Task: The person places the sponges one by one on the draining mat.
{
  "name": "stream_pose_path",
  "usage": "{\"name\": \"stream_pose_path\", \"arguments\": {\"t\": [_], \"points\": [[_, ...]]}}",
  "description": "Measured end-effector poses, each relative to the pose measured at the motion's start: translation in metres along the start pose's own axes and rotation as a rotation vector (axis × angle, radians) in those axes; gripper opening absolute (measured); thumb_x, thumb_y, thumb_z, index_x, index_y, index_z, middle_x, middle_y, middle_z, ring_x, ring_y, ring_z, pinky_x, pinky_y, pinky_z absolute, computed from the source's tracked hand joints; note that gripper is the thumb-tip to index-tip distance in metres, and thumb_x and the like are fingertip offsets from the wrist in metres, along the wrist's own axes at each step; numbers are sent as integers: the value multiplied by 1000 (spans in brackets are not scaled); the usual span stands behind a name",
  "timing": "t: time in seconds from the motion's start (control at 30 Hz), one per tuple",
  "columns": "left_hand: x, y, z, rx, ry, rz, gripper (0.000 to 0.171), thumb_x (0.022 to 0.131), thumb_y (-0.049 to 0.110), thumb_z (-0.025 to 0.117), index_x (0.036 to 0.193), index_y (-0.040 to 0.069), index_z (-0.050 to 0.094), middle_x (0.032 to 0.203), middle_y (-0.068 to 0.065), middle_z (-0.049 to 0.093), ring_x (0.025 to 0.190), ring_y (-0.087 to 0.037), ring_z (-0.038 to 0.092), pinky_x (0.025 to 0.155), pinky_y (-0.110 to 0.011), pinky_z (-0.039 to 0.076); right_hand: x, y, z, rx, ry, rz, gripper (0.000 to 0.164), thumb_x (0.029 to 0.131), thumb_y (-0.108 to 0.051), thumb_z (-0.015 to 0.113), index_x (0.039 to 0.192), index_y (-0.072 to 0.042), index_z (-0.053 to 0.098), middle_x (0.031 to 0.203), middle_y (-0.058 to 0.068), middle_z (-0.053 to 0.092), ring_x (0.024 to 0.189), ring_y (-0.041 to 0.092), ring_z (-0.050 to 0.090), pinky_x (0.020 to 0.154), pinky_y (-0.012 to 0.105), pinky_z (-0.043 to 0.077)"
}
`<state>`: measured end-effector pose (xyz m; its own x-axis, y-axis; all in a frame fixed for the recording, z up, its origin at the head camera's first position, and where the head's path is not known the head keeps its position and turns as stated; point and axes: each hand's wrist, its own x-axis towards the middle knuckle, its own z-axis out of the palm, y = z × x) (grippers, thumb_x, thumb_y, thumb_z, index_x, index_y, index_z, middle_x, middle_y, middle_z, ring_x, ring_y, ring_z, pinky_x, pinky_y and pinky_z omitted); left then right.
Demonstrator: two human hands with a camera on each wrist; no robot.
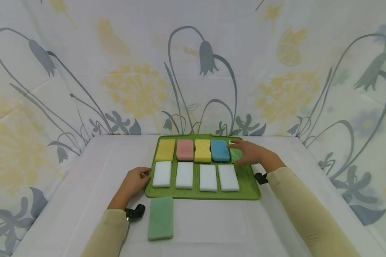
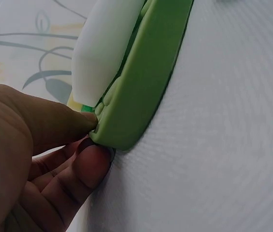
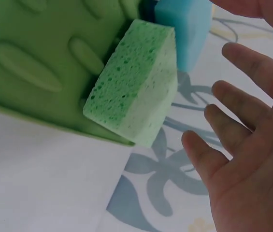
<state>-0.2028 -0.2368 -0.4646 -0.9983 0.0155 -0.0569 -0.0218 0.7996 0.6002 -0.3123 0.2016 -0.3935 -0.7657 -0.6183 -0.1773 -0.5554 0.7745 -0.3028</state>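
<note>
My left hand [image 1: 135,182] pinches the left edge of a green ridged tray [image 1: 249,185] between thumb and fingers, close-up in the left wrist view. Over the tray's back right corner, my right hand [image 1: 252,154] hovers with fingers spread. Beneath it lies a light green porous sponge [image 3: 131,79], apart from the fingers in the right wrist view and partly hidden in the head view. To its left, along the back row, are a blue sponge [image 1: 220,150], a yellow porous sponge [image 1: 202,150], a pink sponge [image 1: 184,150] and a flat yellow sponge [image 1: 165,150].
Several white sponges [image 1: 162,174] make up the tray's front row. A larger green sponge [image 1: 161,218] lies on the white tablecloth [image 1: 218,228] before the tray's front left corner. Behind the table hangs a flower-patterned cloth [image 1: 193,89].
</note>
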Motion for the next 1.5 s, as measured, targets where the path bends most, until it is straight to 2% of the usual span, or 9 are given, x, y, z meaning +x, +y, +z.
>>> {"name": "stream_pose_path", "arguments": {"t": [0.37,0.6,0.87,1.1,1.5], "points": [[-1,-1,0,-1,-12,-2,40,94,16,59,131,1,59,119,-16,64,99,-25,63,72,-32,54,-11,-27,6,24,6,-45,64,91,-29,64,148,-13,41,159,18,23,141,44,31,106,61,35],[0,2,-2,-11,-16,14,40,93,15,60,130,-1,59,119,-18,64,98,-26,64,72,-33,54,-18,-42,14,21,55,-125,54,92,-29,58,142,-10,50,151,16,38,137,41,38,105,59,37],[3,-1,-1,-13,-22,0,41,93,16,60,131,0,58,120,-17,64,100,-25,63,73,-33,54,-18,-64,29,37,87,-155,49,93,-29,59,139,-12,53,145,11,47,131,33,47,104,51,42],[3,-2,-1,-4,-23,5,41,93,16,59,131,-1,58,120,-18,64,100,-25,63,75,-35,54,-20,-91,36,25,100,-155,49,94,-32,60,139,-14,53,144,10,48,131,30,47,102,49,45],[3,-1,0,10,-11,22,40,93,16,59,130,-1,59,118,-17,65,99,-26,64,76,-37,54,-13,-131,54,3,102,-261,49,94,-34,60,138,-15,54,141,7,51,129,26,50,103,45,46]]}}
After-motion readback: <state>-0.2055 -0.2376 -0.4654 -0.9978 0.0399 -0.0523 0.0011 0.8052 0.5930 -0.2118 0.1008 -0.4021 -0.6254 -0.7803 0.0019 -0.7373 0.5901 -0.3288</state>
